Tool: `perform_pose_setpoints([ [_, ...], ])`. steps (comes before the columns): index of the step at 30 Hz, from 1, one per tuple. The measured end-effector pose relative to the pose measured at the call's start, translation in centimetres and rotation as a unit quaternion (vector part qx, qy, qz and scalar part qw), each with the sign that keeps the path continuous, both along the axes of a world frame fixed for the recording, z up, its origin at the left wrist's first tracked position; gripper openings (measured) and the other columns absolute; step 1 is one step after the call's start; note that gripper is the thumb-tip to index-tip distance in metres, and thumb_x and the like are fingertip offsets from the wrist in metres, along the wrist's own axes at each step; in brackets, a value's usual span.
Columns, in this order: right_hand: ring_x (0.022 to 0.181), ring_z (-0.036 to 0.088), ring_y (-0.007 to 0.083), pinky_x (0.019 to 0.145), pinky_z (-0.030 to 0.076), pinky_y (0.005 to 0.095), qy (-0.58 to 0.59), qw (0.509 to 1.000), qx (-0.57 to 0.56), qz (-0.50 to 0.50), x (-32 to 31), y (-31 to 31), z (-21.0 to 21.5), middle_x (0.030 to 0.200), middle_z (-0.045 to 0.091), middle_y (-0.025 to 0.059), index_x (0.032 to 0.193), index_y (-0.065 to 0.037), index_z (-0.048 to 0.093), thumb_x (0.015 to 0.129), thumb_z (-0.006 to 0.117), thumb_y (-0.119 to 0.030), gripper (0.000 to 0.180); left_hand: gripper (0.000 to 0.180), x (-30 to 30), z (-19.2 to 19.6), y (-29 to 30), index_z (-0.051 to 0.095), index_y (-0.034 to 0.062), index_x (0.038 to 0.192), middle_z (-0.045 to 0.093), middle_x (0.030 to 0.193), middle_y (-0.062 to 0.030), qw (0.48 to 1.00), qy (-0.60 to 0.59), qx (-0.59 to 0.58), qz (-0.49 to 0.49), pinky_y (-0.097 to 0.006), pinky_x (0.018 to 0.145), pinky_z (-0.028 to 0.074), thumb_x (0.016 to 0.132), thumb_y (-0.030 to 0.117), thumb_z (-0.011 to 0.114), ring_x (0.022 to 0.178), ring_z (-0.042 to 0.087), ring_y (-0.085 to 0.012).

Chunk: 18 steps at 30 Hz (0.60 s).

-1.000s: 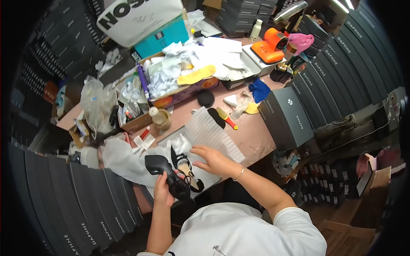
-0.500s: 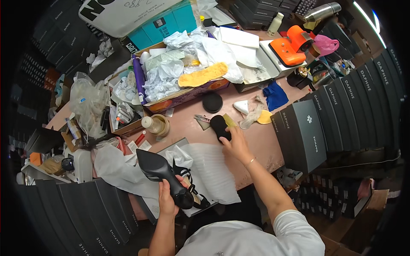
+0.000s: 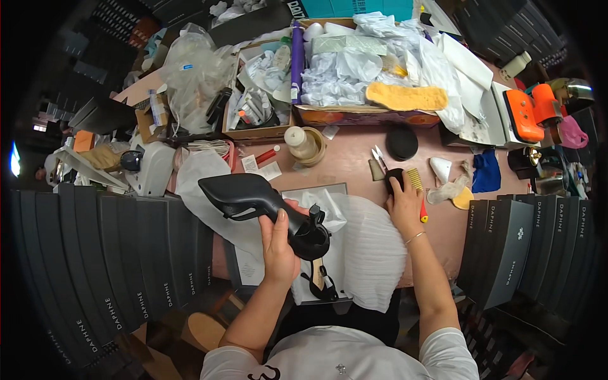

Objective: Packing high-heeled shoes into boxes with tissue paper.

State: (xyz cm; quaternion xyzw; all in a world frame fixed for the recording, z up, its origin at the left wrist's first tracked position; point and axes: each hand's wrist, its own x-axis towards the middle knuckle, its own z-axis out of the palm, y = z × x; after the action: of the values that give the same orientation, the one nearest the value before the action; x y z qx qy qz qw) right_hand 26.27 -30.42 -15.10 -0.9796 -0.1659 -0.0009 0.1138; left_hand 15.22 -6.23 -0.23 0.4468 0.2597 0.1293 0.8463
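My left hand (image 3: 279,244) grips a black high-heeled shoe (image 3: 253,201) around its middle and holds it above an open shoe box lined with white tissue paper (image 3: 367,247). The shoe's toe points left. A second black strappy shoe (image 3: 322,280) lies in the box below it. My right hand (image 3: 403,206) reaches forward over the pink table (image 3: 345,161) and closes on a black brush (image 3: 394,180). A comb-like brush with a red handle (image 3: 418,190) lies just right of that hand. Small snips (image 3: 378,158) lie just left of it.
Stacks of dark shoe boxes stand at the left (image 3: 114,253) and right (image 3: 513,247). An open cardboard box of crumpled paper with a yellow insole (image 3: 405,97) sits at the back. A small jar (image 3: 303,143), a round black lid (image 3: 402,141), a blue cloth (image 3: 486,171) and an orange tool (image 3: 529,113) crowd the table.
My right hand left the tissue paper and reached forward to the black brush. My left hand raised the black shoe and turned its toe to the left.
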Motion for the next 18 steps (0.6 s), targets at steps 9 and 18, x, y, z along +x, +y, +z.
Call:
perform_pose_setpoints([
  [9, 0.109, 0.052, 0.0352, 0.091, 0.041, 0.0439, -0.089, 0.990, 0.111, -0.008, 8.1, -1.2, 3.7, 0.122, 0.053, 0.0171, 0.117, -0.003, 0.056, 0.077, 0.053, -0.003, 0.040, 0.021, -1.1, 1.0, 0.7, 0.043, 0.0073, 0.112, 0.053, 0.100, -0.0051, 1.000, 0.020, -0.011, 0.020, -0.029, 0.078, 0.050, 0.101, 0.026, 0.043, 0.089, 0.055, -0.0127],
  [18, 0.084, 0.053, 0.0193, 0.069, 0.043, 0.0313, -0.109, 0.861, 0.274, 0.414, -13.8, 11.3, 20.0, 0.101, 0.057, 0.0064, 0.112, -0.003, 0.062, 0.078, 0.054, -0.011, 0.035, 0.028, -6.4, 0.9, 1.4, 0.046, 0.0050, 0.106, 0.058, 0.087, -0.0090, 0.998, -0.055, -0.006, -0.001, -0.028, 0.073, 0.050, 0.101, 0.032, 0.042, 0.081, 0.059, -0.0147],
])
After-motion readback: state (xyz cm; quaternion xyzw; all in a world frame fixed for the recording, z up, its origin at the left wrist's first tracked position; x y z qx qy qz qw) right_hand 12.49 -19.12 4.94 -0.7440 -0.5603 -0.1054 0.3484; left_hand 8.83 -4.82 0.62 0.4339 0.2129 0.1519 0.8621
